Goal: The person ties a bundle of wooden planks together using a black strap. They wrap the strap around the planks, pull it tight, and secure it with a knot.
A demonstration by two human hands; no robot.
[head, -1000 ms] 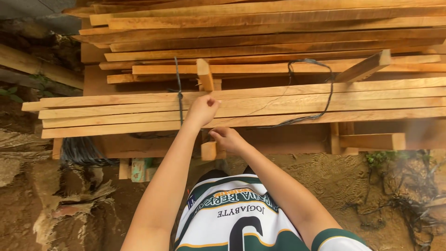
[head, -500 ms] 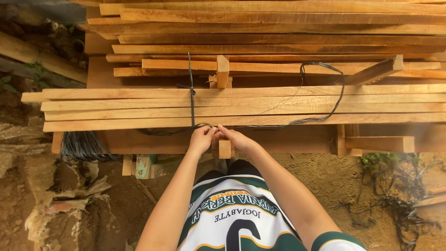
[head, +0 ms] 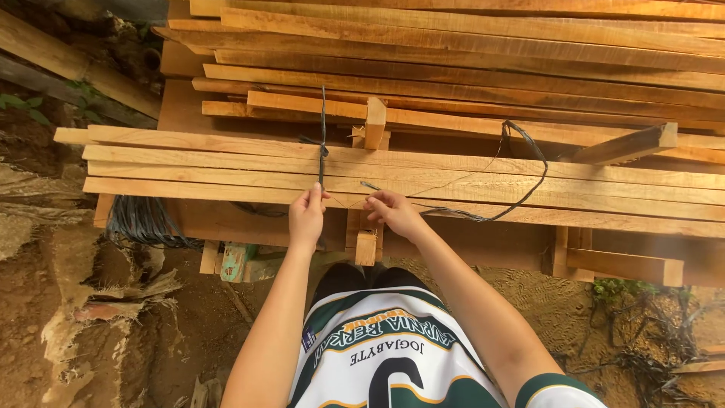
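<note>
Now hands apart, higher, pinching black wire on planks.

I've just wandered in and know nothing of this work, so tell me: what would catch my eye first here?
First, the big stack of pale wooden planks filling the top of the view, with a front bundle of planks bound by dark wire. At its near edge, the left hand and right hand both pinch the wire. A loose loop of the wire curls over the planks to the right, above bare earth.
</note>
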